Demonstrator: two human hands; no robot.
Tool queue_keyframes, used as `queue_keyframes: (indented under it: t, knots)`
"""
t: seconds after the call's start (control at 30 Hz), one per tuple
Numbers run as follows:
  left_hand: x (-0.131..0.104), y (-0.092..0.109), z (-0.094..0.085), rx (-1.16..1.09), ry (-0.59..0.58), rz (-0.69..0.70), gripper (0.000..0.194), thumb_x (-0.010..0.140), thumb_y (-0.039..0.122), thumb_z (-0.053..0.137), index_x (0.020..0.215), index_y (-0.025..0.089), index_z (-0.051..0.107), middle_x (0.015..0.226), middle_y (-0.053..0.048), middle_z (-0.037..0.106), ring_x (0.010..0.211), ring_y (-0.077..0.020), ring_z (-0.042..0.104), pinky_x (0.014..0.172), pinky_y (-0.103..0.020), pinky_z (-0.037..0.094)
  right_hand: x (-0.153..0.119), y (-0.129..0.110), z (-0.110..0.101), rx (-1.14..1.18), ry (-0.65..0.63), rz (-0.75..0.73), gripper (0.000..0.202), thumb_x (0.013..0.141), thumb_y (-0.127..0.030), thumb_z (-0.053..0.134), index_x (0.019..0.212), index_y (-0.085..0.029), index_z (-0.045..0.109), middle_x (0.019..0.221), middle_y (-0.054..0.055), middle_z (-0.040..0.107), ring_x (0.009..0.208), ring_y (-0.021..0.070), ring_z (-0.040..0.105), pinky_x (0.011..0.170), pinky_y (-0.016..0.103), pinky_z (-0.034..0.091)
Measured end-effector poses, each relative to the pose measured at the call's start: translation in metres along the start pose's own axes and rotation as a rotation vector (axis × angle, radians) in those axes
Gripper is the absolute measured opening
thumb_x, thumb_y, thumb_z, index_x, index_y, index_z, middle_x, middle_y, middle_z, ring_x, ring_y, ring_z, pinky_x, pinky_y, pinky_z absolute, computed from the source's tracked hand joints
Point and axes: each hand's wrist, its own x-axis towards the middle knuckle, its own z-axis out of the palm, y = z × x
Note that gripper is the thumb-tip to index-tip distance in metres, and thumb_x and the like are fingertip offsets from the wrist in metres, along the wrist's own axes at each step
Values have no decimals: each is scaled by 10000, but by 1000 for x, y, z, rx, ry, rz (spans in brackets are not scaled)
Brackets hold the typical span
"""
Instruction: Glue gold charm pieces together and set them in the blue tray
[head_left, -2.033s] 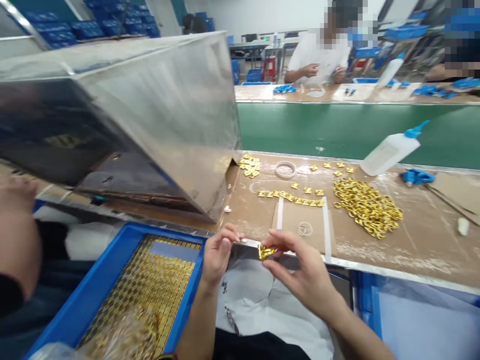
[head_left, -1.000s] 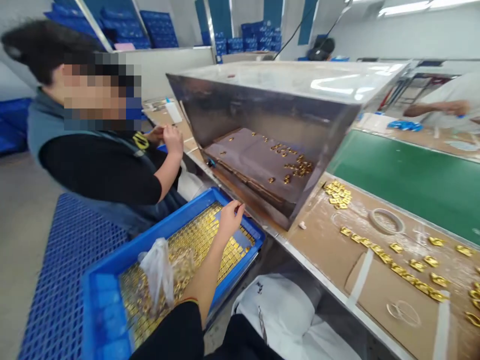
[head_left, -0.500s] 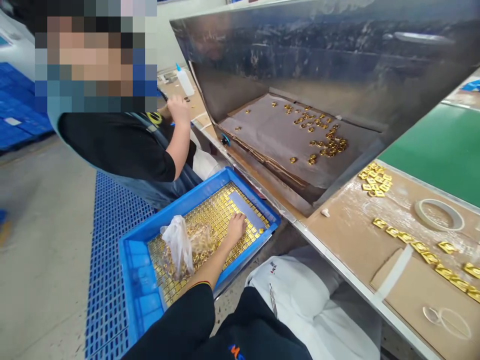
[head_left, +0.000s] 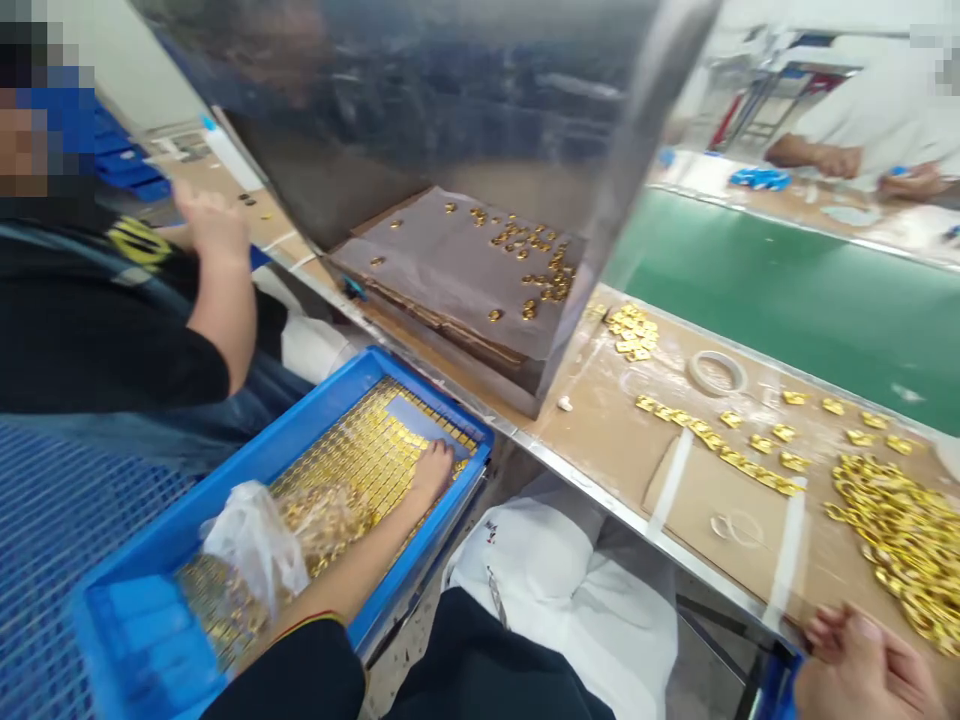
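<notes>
My left hand (head_left: 433, 468) reaches into a blue plastic tray (head_left: 420, 372), its fingers bent down together over rows of small square gold pieces (head_left: 356, 425). What lies under its fingertips is hidden. A grey-lavender sheet (head_left: 420, 415) shows beside that hand among the rows. Nearer my forearm in the tray sits a clear plastic bag (head_left: 259, 535) of gold parts. At the lower right, by the bench edge, my right hand (head_left: 862, 665) has its fingers curled; anything inside them cannot be made out. Close to it lies a heap of gold chain links (head_left: 900, 540).
A metal hood (head_left: 420, 90) covers a paper-lined board (head_left: 450, 270) with scattered gold rings. On the bench are a row of gold links (head_left: 716, 445), a tape roll (head_left: 718, 373) and a green belt (head_left: 780, 270). A co-worker (head_left: 112, 310) sits at left; another person's hands (head_left: 836, 160) show across.
The view has swung right, bringing my right hand, the gold chain heap and the person across into sight. My left hand stays on the gold pieces in the tray.
</notes>
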Motion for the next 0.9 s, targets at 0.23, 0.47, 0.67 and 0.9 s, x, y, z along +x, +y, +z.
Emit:
queue_keyframes:
  t: [0.23,0.47,0.67,0.9]
  knots:
    - [5,7,-12,45,36,73,204,968,239,606,1099,97,671,1103,-133,699,1023,-248,687,900,-426,564,-12,-9,12,74,15,-32,542,600,-634,873,780,-162,675,644,-18,661,496,90,577,450,206,476]
    - [6,9,-23,-37,67,64,268,854,44,519,1032,139,696,917,-142,721,860,-263,738,759,-320,544,-11,-1,4,-25,-7,-20,605,628,-712,819,811,-147,698,648,13,681,516,136,616,476,256,496]
    - [-8,-2,-42,-205,172,-4,254,857,91,467,890,188,699,812,-89,722,804,-238,735,731,-289,545,-14,-3,3,54,35,-37,585,623,-688,844,808,-155,686,647,-5,669,511,123,604,490,249,496]
    - [-82,19,-78,-963,294,132,414,826,550,632,975,181,746,773,-50,726,692,-225,712,652,-314,603,-69,-28,21,-5,-140,-150,418,809,-587,762,808,-172,710,643,31,674,483,135,593,450,244,509]
